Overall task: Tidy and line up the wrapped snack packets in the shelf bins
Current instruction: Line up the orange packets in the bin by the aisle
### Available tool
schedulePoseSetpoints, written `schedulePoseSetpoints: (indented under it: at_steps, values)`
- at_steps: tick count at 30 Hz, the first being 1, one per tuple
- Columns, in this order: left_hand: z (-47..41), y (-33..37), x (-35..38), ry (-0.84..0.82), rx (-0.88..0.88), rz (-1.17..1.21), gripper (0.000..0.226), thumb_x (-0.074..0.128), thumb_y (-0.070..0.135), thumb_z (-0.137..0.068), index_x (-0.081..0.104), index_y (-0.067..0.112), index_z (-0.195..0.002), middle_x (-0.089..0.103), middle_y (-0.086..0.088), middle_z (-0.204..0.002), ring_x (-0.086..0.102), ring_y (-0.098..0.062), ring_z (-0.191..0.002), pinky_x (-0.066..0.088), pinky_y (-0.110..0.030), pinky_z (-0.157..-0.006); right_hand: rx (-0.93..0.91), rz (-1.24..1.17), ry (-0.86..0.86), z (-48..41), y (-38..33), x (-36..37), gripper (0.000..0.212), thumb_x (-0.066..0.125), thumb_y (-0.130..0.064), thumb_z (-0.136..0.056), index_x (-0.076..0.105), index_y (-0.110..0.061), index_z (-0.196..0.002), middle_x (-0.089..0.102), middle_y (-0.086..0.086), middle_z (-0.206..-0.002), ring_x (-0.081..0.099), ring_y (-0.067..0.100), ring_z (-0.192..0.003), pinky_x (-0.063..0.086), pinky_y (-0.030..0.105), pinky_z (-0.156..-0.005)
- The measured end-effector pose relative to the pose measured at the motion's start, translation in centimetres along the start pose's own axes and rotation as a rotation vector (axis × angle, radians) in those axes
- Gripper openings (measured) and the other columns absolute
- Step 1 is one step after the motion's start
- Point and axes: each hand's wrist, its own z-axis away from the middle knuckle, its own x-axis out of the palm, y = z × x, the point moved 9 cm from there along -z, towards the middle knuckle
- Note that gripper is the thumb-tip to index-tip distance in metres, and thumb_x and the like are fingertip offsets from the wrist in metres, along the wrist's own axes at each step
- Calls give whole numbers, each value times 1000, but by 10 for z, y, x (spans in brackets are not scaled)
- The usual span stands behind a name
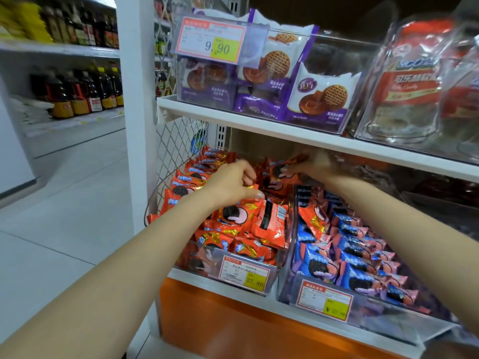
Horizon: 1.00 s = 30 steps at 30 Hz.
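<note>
A clear bin [282, 270] on the lower shelf holds several orange cookie packets [233, 216] in a loose heap, with a neater row along its left side. My left hand [230, 185] reaches into the middle of the bin and pinches the gold-edged end of an orange packet [250, 187]. Further back, under the upper shelf, my right hand [313, 164] grips an orange packet [278, 174] by its top. The neighbouring bin on the right [293, 283] holds rows of blue and pink packets [357, 257], and one orange packet [313, 218] lies among them.
The upper shelf edge [259, 120] hangs just above my right hand. On it stand a clear bin of purple waffle-cookie packets [318, 97] and a clear candy jar [407, 81]. A wire mesh panel [176, 143] closes the bin's left side. Bottles [77, 92] line a far aisle.
</note>
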Motion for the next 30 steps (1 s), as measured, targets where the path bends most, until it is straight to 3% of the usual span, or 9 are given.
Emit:
schedulePoseSetpoints:
  at_steps: [2, 4, 8, 10, 13, 20, 24, 27, 30]
  values:
    - [3, 2, 11, -80, 47, -146, 32, 75, 33, -76, 59, 20, -101, 56, -3, -112, 48, -22, -111, 42, -37, -96, 13, 218, -3, -5, 3, 15, 49, 81, -25, -70, 62, -7, -112, 64, 7, -108, 59, 18, -96, 43, 21, -71]
    - [5, -1, 15, -116, 55, -215, 34, 73, 35, -77, 61, 21, -106, 53, -4, -118, 43, -23, -116, 38, -37, -99, 11, 305, 39, -10, 3, 23, 51, 82, -31, -69, 62, -9, -110, 61, 8, -108, 57, 21, -103, 44, 26, -76]
    - [6, -1, 18, -140, 68, -258, 36, 72, 39, -76, 64, 25, -109, 49, -5, -121, 37, -23, -120, 33, -39, -103, -39, 385, 28, -9, -6, 38, 33, 80, -29, -71, 56, -20, -90, 55, 0, -99, 53, 16, -97, 36, 20, -59]
    - [6, 0, 21, -149, 77, -299, 37, 72, 43, -76, 65, 27, -109, 48, -4, -120, 36, -22, -119, 31, -39, -104, -43, 594, 36, -7, -7, 40, 32, 79, -36, -72, 59, -22, -93, 59, 0, -108, 53, 20, -107, 40, 24, -72]
    - [7, 1, 24, -146, 89, -321, 35, 70, 46, -76, 66, 26, -105, 46, -1, -116, 36, -21, -116, 30, -37, -102, -56, 851, 63, -6, -9, 39, 37, 76, -44, -72, 60, -26, -100, 59, -1, -117, 48, 23, -117, 33, 34, -95]
    - [8, 1, 21, -176, 95, -266, 35, 74, 34, -76, 65, 22, -108, 45, -4, -120, 36, -21, -120, 31, -37, -104, -83, 902, 32, -6, -8, 43, 48, 75, -48, -71, 57, -28, -111, 58, -1, -123, 47, 24, -121, 31, 39, -103]
    - [10, -4, 5, -132, 92, -211, 29, 75, 27, -76, 67, 21, -103, 46, -4, -115, 37, -21, -119, 31, -35, -104, -155, 639, 30, 3, -24, 30, 30, 73, -37, -78, 61, -27, -104, 62, -4, -113, 55, 17, -108, 45, 31, -90]
    - [10, -9, -8, -66, 79, -235, 26, 75, 24, -77, 67, 20, -102, 45, -2, -113, 37, -21, -120, 30, -32, -102, -182, 354, -312, 19, -27, 47, 21, 74, -27, -79, 65, -24, -98, 64, -9, -98, 59, 7, -93, 45, 23, -81]
    - [11, -15, -13, -45, 66, -232, 26, 74, 24, -78, 64, 19, -101, 39, 2, -106, 41, -20, -117, 33, -31, -99, -142, 367, -503, 30, -14, 70, 36, 72, -25, -81, 61, -19, -114, 63, -3, -111, 58, 11, -100, 44, 22, -88]
